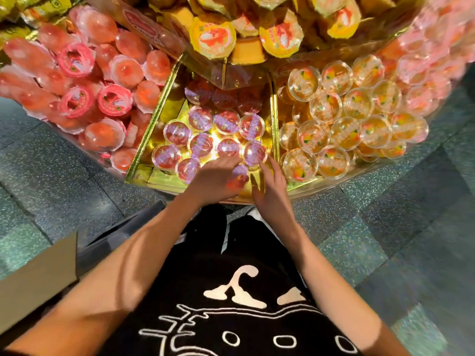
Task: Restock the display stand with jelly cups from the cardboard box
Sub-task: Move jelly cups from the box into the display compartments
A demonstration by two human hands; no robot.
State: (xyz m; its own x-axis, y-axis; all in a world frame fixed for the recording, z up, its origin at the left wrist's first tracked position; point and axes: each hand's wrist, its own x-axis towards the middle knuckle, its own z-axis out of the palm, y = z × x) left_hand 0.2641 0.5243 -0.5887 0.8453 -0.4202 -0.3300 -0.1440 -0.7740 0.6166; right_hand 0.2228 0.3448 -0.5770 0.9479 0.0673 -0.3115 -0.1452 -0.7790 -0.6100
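Observation:
The gold-lined middle compartment [164, 116] of the display stand holds several clear red jelly cups with purple lids [227, 122]. My left hand [214, 176] is at its front edge, fingers curled round one red jelly cup [239, 177] that shows between both hands. My right hand [270, 186] is just to the right, fingers straight, its fingertip touching another purple-lidded cup [255, 152]. A flap of the cardboard box [38, 268] shows at the lower left; its inside is hidden.
Pink jelly cups [77, 80] fill the left compartment, orange-yellow ones [341, 124] the right. An upper tier [246, 29] of yellow-lidded cups overhangs the middle compartment. Speckled grey floor [385, 227] surrounds the stand. A dark cart edge [120, 227] lies beside the box.

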